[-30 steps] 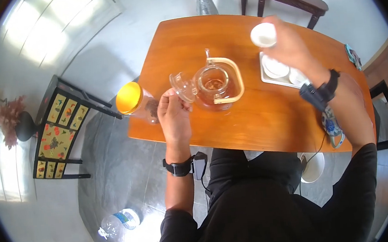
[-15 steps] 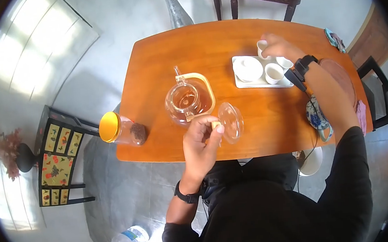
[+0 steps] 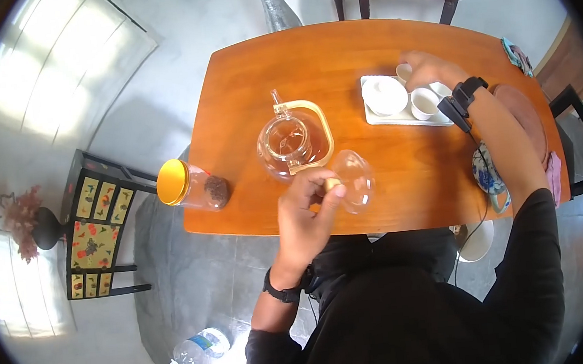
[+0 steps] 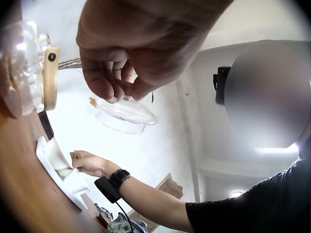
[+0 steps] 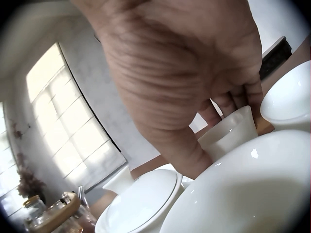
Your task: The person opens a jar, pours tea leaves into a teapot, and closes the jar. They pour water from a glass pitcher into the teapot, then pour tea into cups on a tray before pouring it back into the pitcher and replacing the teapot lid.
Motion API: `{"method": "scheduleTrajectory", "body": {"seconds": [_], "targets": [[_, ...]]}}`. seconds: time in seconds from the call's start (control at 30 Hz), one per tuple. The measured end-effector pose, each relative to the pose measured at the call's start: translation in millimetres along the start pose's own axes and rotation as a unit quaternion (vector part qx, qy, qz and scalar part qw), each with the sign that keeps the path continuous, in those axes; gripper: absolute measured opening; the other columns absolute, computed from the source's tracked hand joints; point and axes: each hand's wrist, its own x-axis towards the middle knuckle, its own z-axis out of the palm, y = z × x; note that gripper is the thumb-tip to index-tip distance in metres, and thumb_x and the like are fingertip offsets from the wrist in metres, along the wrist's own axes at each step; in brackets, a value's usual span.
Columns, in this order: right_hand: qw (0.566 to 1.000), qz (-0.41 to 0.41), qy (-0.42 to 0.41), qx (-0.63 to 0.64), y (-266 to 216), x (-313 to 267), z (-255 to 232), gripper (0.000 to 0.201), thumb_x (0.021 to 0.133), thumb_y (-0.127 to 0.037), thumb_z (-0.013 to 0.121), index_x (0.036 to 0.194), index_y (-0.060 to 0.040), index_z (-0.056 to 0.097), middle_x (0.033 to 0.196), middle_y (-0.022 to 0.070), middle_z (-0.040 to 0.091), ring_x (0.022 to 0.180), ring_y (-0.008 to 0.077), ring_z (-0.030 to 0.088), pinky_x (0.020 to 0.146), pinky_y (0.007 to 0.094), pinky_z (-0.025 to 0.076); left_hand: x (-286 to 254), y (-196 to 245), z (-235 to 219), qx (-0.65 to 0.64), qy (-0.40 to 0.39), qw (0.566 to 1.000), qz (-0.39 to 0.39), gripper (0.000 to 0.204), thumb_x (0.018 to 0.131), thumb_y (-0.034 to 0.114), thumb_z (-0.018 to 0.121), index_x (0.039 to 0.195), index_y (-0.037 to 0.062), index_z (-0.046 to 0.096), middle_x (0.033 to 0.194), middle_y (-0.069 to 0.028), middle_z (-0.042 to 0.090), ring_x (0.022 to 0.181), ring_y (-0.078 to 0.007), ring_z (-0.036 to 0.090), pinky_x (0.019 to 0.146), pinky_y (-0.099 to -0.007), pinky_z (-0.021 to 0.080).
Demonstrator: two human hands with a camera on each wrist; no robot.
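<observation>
My left hand pinches the knob of a glass lid above the table's near edge; the left wrist view shows the lid hanging below the fingertips. Just beyond it stands the glass teapot, uncovered, its wooden handle raised, with amber liquid inside. At the white tray, my right hand grips a small white cup between thumb and fingers, at the tray's far side. A lidded white bowl and another cup sit on the tray nearby.
A yellow-lidded jar lies at the table's left edge. Right of the tray are a round brown board, a blue-and-white pot and a pink cloth. A cable hangs from my right wrist.
The left hand has brought the lid from the teapot's left side to its near right. The right hand has lowered the cup from the air to the tray.
</observation>
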Motion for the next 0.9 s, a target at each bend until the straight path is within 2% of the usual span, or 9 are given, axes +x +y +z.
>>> {"method": "scheduleTrajectory", "body": {"seconds": [0.13,0.2,0.3,0.33,0.47,0.53,0.63,0.77,0.9], "targets": [[1.000,-0.008,-0.010,-0.001,2,-1,-1,0.066,0.068,-0.020,0.081,0.128,-0.0040,0.060,0.129,0.0203,0.062,0.120,0.0348,0.060,0.099,0.0392,0.049,22,3,-33,0.055,0.065,0.996,0.017,0.019,0.098,0.003,0.066,0.114,-0.0025,0.059,0.085,-0.0008,0.063,0.072,-0.0049,0.055,0.063,-0.0205,0.045],[1.000,0.002,-0.025,0.012,0,-6,-5,0.068,0.070,-0.023,0.080,0.132,-0.0051,0.058,0.134,0.0195,0.059,0.125,0.0345,0.057,0.101,0.0394,0.048,45,9,-53,0.217,0.074,0.973,0.015,0.013,0.096,0.005,0.068,0.106,-0.0029,0.063,0.079,0.0002,0.062,0.067,-0.0050,0.052,0.061,-0.0213,0.044],[1.000,0.006,-0.029,0.001,-3,-13,-7,0.074,0.071,-0.025,0.080,0.137,-0.0044,0.055,0.138,0.0188,0.056,0.129,0.0336,0.053,0.104,0.0396,0.045,76,1,-68,0.296,0.071,0.951,0.046,0.011,0.094,0.005,0.069,0.100,-0.0032,0.066,0.072,0.0000,0.059,0.064,-0.0049,0.050,0.059,-0.0227,0.043],[1.000,0.007,-0.025,0.004,0,-12,-9,0.074,0.071,-0.025,0.080,0.137,-0.0044,0.055,0.138,0.0188,0.056,0.129,0.0336,0.053,0.104,0.0396,0.045,85,-2,-74,0.347,0.055,0.936,0.031,0.022,0.089,0.018,0.074,0.101,0.0006,0.068,0.078,-0.0147,0.068,0.066,-0.0262,0.066,0.062,-0.0360,0.051],[0.984,-0.031,0.055,0.165,23,-25,-19,0.071,0.080,-0.021,0.075,0.143,-0.0034,0.049,0.142,0.0190,0.053,0.135,0.0316,0.048,0.108,0.0397,0.043,97,-2,-68,0.405,0.017,0.912,0.066,0.020,0.090,0.014,0.071,0.102,-0.0009,0.067,0.071,-0.0089,0.059,0.063,-0.0190,0.056,0.061,-0.0319,0.047],[0.965,-0.071,0.134,0.213,24,-40,-31,0.058,0.087,-0.017,0.071,0.140,-0.0032,0.050,0.137,0.0167,0.056,0.131,0.0288,0.050,0.104,0.0392,0.045,101,0,-64,0.430,-0.003,0.901,0.055,0.024,0.088,0.019,0.071,0.103,0.0001,0.067,0.075,-0.0130,0.063,0.067,-0.0263,0.061,0.063,-0.0369,0.049],[0.950,-0.152,0.143,0.232,10,-96,-43,0.052,0.087,-0.017,0.072,0.134,-0.0028,0.055,0.131,0.0136,0.059,0.125,0.0259,0.052,0.101,0.0369,0.047,104,-1,-61,0.458,-0.026,0.888,0.023,0.022,0.089,0.021,0.068,0.100,0.0031,0.068,0.093,-0.0197,0.070,0.087,-0.0388,0.067,0.075,-0.0453,0.053],[0.916,-0.270,0.122,0.269,-8,-166,-26,0.042,0.088,-0.013,0.072,0.127,-0.0032,0.058,0.122,0.0085,0.062,0.115,0.0217,0.056,0.101,0.0362,0.046,103,-9,-62,0.441,-0.033,0.897,0.010,0.021,0.089,0.021,0.067,0.101,0.0033,0.068,0.093,-0.0200,0.070,0.089,-0.0384,0.068,0.075,-0.0462,0.053],[0.893,-0.271,0.130,0.334,-32,-234,20,0.041,0.088,-0.010,0.072,0.126,-0.0044,0.058,0.121,0.0073,0.064,0.113,0.0193,0.059,0.104,0.0359,0.045,95,-20,-60,0.455,-0.009,0.890,0.042,0.026,0.090,0.023,0.068,0.109,0.0049,0.066,0.097,-0.0211,0.067,0.086,-0.0411,0.066,0.074,-0.0475,0.053]]}}
